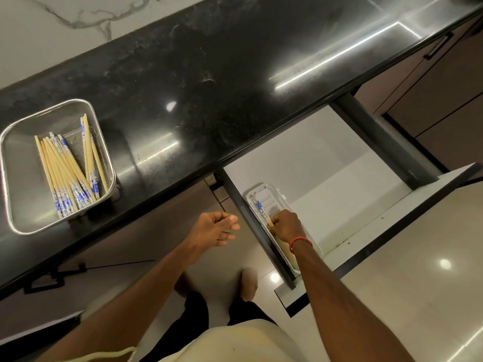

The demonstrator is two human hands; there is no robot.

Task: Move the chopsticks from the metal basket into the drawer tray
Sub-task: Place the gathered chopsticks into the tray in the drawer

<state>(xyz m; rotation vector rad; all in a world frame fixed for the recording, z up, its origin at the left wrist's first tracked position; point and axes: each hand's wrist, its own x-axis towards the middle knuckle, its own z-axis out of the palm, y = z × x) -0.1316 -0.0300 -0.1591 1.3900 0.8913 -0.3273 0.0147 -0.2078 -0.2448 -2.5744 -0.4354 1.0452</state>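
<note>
While the right hand [285, 226] pinches chopsticks [261, 209] down in the tray [271, 197], the left hand [213, 227] hangs slack, empty; more lie in the basket [23, 178]. Let go askew, the pinched ones could catch the rim and spill into the drawer [326, 158].

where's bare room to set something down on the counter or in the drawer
Free: the black counter right of the metal basket, and the drawer floor right of the tray. Crowded: the basket holds chopsticks; the right hand fills the tray.
</note>
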